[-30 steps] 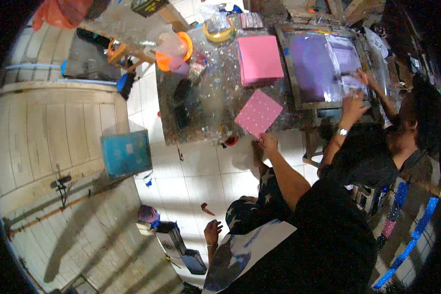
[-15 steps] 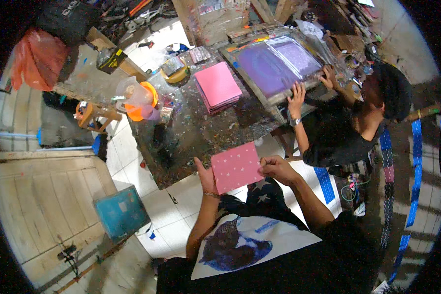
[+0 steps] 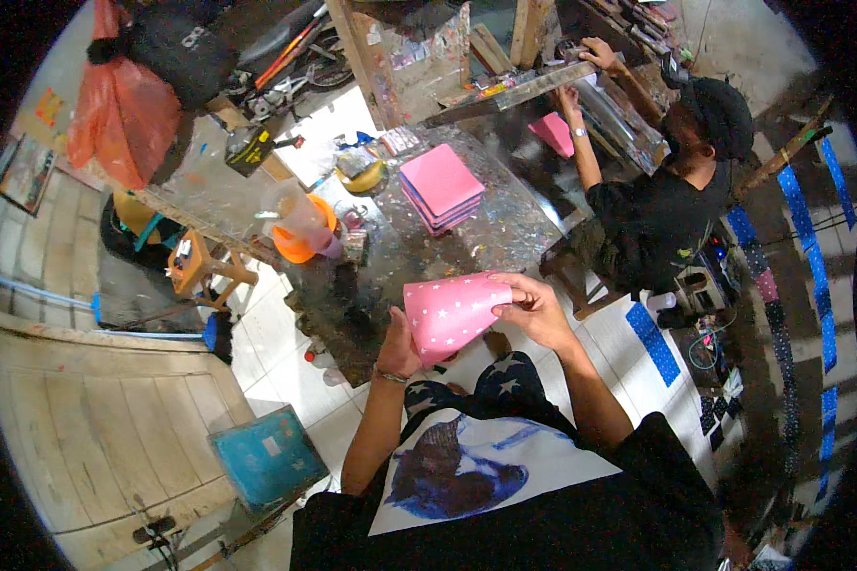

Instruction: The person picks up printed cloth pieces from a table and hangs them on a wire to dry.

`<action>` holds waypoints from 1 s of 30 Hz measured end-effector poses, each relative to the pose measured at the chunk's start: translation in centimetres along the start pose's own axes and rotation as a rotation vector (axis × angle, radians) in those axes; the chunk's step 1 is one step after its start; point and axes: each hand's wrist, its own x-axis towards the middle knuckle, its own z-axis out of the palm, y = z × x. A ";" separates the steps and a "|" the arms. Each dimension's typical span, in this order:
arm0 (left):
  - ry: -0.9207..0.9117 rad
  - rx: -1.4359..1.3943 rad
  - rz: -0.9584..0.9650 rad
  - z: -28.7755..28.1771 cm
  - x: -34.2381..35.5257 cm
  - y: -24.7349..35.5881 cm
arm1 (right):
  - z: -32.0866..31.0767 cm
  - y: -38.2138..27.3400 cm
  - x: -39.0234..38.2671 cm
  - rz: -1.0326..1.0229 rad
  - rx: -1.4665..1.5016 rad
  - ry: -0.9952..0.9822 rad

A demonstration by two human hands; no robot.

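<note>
In front of my body I hold a pink sheet (image 3: 452, 309) with white stars, bent into a curve. My left hand (image 3: 402, 344) grips its lower left side, thumb in front and the other fingers hidden behind it. At the upper right corner, my right hand (image 3: 533, 309) pinches the edge between thumb and fingers. Beyond the sheet, on the stained worktable (image 3: 505, 224), stands a stack of pink sheets (image 3: 441, 181). To the right a co-worker (image 3: 657, 219) holds up a screen-printing frame (image 3: 509, 100), and another pink sheet (image 3: 552, 134) lies beneath it.
An orange container with a clear plastic jug (image 3: 295, 224) and a yellow tape roll (image 3: 360, 178) sit on the table's left part. A wooden stool (image 3: 205, 266) and a blue-green case (image 3: 267, 457) stand at left. Blue patterned strips (image 3: 800, 224) run along the right.
The sheet in my hands has gone from nearly flat to curved. The co-worker has raised the printing frame off the table, uncovering a pink sheet. My view has shifted slightly.
</note>
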 end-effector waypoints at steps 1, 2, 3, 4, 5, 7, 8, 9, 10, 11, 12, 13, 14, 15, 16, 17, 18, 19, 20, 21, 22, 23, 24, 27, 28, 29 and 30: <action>-0.019 0.075 0.042 -0.6 -0.7 0.3 | 1.2 -0.2 -0.2 0.004 0.100 0.030; -0.036 0.150 0.085 -1.5 -1.3 0.6 | 1.8 0.0 -0.3 0.012 0.064 0.037; -0.029 0.202 0.122 -1.5 -2.0 0.9 | 2.2 0.5 -0.5 0.027 0.028 0.049; -0.021 0.257 0.162 -1.6 -2.7 1.4 | 2.7 0.8 -0.6 0.042 -0.009 0.059; 0.009 0.294 0.203 -1.6 -3.1 1.9 | 3.3 1.0 -0.6 0.012 -0.068 0.110; 0.131 0.362 0.335 1.0 -4.5 2.9 | 3.7 1.3 -0.7 0.036 -0.116 0.126; 0.130 0.439 0.366 1.3 -4.9 3.0 | 3.9 1.4 -0.6 0.048 -0.141 0.136; 0.131 0.516 0.400 1.5 -5.4 3.2 | 4.5 0.9 -0.8 0.022 -0.226 0.156; 0.131 0.594 0.431 1.5 -5.9 3.5 | 4.9 1.0 -0.7 0.016 -0.237 0.127; 0.128 0.592 0.377 0.8 -6.2 3.6 | 5.1 1.1 -0.7 0.009 -0.248 0.100; 0.147 0.630 0.379 0.2 -6.5 3.7 | 5.3 1.1 -0.7 0.005 -0.262 0.077; 0.165 0.669 0.379 -0.3 -6.8 3.8 | 5.8 0.9 -0.7 0.030 -0.181 0.051; 0.182 0.709 0.377 -0.6 -7.1 3.8 | 5.9 1.0 -0.7 0.009 -0.191 0.022; 0.205 0.720 0.374 -0.6 -7.2 3.8 | 5.9 1.3 -0.7 -0.010 -0.202 -0.004; 0.228 0.731 0.369 -0.6 -7.4 3.8 | 5.9 1.4 -0.7 -0.029 -0.212 -0.028; 0.249 0.743 0.364 -0.6 -7.6 3.8 | 6.0 1.4 -0.8 0.008 -0.203 -0.019; 0.285 0.800 0.383 -0.9 -7.6 3.6 | 6.1 1.2 -0.8 0.042 -0.195 -0.011; 0.319 0.858 0.401 -1.4 -7.6 3.2 | 6.2 1.1 -0.8 0.075 -0.187 -0.001; 0.353 0.915 0.419 -1.7 -7.6 3.0 | 6.4 1.0 -0.9 0.078 -0.171 0.001; 0.365 0.990 0.436 -1.6 -7.4 3.0 | 6.5 1.0 -1.1 0.082 -0.154 0.009; 0.375 1.065 0.453 -1.4 -7.3 3.1 | 6.5 1.1 -1.2 0.086 -0.137 0.019; 0.383 1.140 0.471 -1.3 -7.2 3.2 | 6.4 1.4 -1.2 0.054 -0.155 0.028; 0.369 1.109 0.462 -0.9 -7.1 3.3 | 6.3 2.0 -1.2 0.022 -0.173 0.044; 0.326 1.015 0.437 -0.4 -6.9 3.4 | 5.4 2.6 -1.3 -0.027 -0.281 0.055; 0.316 0.982 0.432 -0.7 -6.7 3.2 | 5.2 2.5 -1.2 -0.033 -0.323 0.049; 0.308 0.948 0.428 -1.1 -6.4 3.0 | 5.3 2.4 -1.3 0.032 -0.227 0.053; 0.290 0.938 0.418 -1.4 -6.3 2.7 | 4.9 2.8 -1.4 0.044 -0.195 0.061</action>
